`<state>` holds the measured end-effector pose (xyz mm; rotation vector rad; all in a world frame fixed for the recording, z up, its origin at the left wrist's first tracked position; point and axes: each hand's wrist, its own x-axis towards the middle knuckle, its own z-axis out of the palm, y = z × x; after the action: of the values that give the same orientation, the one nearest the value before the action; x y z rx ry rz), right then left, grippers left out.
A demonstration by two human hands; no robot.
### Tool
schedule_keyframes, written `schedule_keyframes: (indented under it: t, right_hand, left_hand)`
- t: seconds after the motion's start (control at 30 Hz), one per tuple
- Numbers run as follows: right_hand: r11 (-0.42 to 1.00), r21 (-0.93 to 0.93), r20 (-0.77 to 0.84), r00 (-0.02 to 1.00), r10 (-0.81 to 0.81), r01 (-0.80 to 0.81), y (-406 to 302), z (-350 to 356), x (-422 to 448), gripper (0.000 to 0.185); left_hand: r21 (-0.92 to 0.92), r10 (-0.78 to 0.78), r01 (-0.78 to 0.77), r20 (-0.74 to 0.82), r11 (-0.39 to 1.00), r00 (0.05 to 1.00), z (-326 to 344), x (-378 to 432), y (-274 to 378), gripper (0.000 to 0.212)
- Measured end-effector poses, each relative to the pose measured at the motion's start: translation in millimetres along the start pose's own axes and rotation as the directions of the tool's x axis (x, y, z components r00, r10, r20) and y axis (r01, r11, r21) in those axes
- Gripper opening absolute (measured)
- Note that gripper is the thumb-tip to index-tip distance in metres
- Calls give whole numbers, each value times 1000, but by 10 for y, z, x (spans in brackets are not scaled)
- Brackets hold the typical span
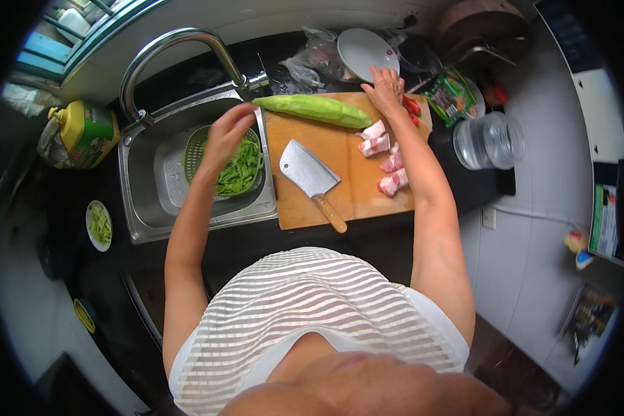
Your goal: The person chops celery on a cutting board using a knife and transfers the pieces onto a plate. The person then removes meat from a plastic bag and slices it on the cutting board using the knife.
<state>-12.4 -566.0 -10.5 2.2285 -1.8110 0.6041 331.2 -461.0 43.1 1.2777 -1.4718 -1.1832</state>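
My right hand point(387, 92) is at the near rim of a white plate point(366, 52), fingers over the edge and thumb by its side. My left hand point(230, 132), slightly blurred, hangs over the sink with loosely bent fingers and nothing visible in them. Its fingertips are close to the tip of a peeled light-green gourd point(314, 109); I cannot tell whether they touch. The gourd lies along the back of a wooden cutting board point(301, 213). A cleaver point(309, 169) rests flat there, its wooden handle towards me. Chunks of raw pork point(375, 145) and red chili peppers point(412, 109) are near my right forearm.
In the steel sink point(143, 192) sits a green colander point(191, 156) of leafy greens point(239, 171), below a curved faucet point(177, 34). A yellow-green jug point(91, 135) and small dish point(100, 226) stand left. Right are a seasoning packet point(450, 99) and clear jar point(486, 140).
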Motion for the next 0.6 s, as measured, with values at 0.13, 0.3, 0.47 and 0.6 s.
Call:
schedule_keyframes:
  t: [0.13, 0.3, 0.47, 0.6]
  right_hand:
    - [989, 104, 75, 991, -109, 101, 239, 201, 53, 14]
    - [966, 256, 51, 997, -54, 39, 278, 224, 6, 15]
    - [943, 331, 80, 995, -52, 23, 310, 202, 56, 18]
    - [960, 279, 186, 981, -51, -3, 458, 139, 37, 24]
  left_hand:
    - [539, 166, -187, 88, 822, 982, 767, 1173, -249, 33]
    - [913, -24, 144, -146, 381, 989, 1116, 1911, -552, 39]
    - [762, -207, 155, -29, 629, 978, 829, 2175, -417, 27]
    - [230, -310, 300, 4, 926, 951, 830, 1959, 150, 23]
